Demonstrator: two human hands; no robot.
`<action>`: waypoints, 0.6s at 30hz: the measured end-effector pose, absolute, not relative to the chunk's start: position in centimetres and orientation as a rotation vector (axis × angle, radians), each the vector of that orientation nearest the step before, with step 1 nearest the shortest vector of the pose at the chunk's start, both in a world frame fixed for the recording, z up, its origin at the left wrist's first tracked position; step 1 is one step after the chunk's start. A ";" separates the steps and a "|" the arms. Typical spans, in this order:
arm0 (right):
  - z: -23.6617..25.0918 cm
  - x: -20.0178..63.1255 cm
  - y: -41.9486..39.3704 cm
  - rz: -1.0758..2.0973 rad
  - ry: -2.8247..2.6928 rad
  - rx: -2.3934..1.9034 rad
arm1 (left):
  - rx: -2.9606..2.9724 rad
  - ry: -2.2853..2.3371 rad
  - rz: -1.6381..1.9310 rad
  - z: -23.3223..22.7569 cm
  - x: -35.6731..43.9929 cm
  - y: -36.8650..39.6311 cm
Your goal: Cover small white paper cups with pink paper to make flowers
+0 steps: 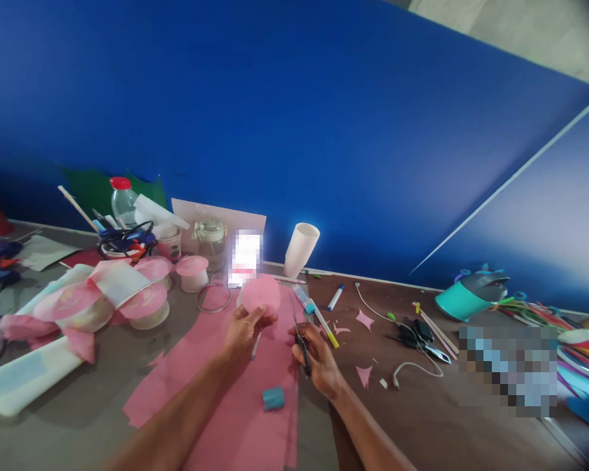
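Note:
My left hand (248, 330) pinches a round piece of pink paper (260, 294) by its lower edge, thumb on top. In my right hand (319, 360) is a pair of scissors (302, 350) with dark handles, its blades pointing up and away, just right of the round piece and apart from it. Beneath both hands lies a long sheet of pink paper (235, 405). A small teal block (273, 398) rests on that sheet, and a thin pen-like stick (256, 345) shows below my left hand.
Left are paper cups with pink paper (147, 301), a glass jar (210, 239) and a bottle (122, 199). A white paper cup (302, 248) stands by the blue partition (294, 118). Markers (336, 297), pink scraps (364, 320), a white cable (422, 365) and a teal container (464, 297) lie right.

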State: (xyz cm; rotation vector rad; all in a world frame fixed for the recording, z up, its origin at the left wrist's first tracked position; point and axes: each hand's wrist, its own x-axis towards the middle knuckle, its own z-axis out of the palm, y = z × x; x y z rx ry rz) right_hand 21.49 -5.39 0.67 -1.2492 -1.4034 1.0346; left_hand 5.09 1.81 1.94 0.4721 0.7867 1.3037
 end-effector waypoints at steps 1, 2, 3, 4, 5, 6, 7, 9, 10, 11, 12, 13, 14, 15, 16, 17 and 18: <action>0.7 21.3 -5.4 1.018 -1.406 -1.245 | 0.454 0.778 1.308 2.0 5.2 1.8; 0.8 21.1 -5.5 1.002 -1.413 -1.242 | 0.441 0.773 1.309 2.0 5.3 1.7; 0.9 21.0 -5.6 0.989 -1.420 -1.242 | 0.434 0.770 1.307 2.1 5.4 1.5; 0.9 20.8 -5.6 0.977 -1.427 -1.243 | 0.431 0.770 1.304 2.1 5.5 1.4; 1.0 20.6 -5.7 0.966 -1.435 -1.245 | 0.436 0.769 1.292 2.1 5.6 1.2; 1.1 20.5 -5.8 0.957 -1.438 -1.247 | 0.443 0.769 1.279 2.2 5.6 1.1; 1.2 20.3 -5.8 0.952 -1.441 -1.245 | 0.455 0.765 1.266 2.1 5.6 0.9; 1.4 19.9 -5.9 0.950 -1.439 -1.229 | 0.501 0.749 1.241 2.0 5.7 0.6; 1.5 19.7 -6.0 0.954 -1.437 -1.212 | 0.533 0.744 1.227 1.9 5.8 0.5; 1.7 19.5 -6.0 0.962 -1.436 -1.193 | 0.569 0.744 1.213 1.8 5.9 0.4; 1.8 19.3 -6.1 0.970 -1.432 -1.174 | 0.604 0.752 1.201 1.6 5.9 0.4; 1.9 19.1 -6.1 0.980 -1.425 -1.158 | 0.638 0.764 1.187 1.5 5.9 0.3; 1.9 19.0 -6.1 0.992 -1.413 -1.147 | 0.669 0.780 1.177 1.3 6.0 0.3; 2.0 18.8 -6.1 1.009 -1.400 -1.142 | 0.695 0.794 1.172 1.2 6.0 0.3; 2.1 18.7 -6.2 1.026 -1.385 -1.140 | 0.718 0.803 1.166 1.0 6.0 0.3; 2.2 18.7 -6.2 1.042 -1.372 -1.139 | 0.738 0.810 1.161 0.8 5.9 0.4; 2.2 18.6 -6.2 1.054 -1.362 -1.135 | 0.756 0.820 1.156 0.7 5.9 0.4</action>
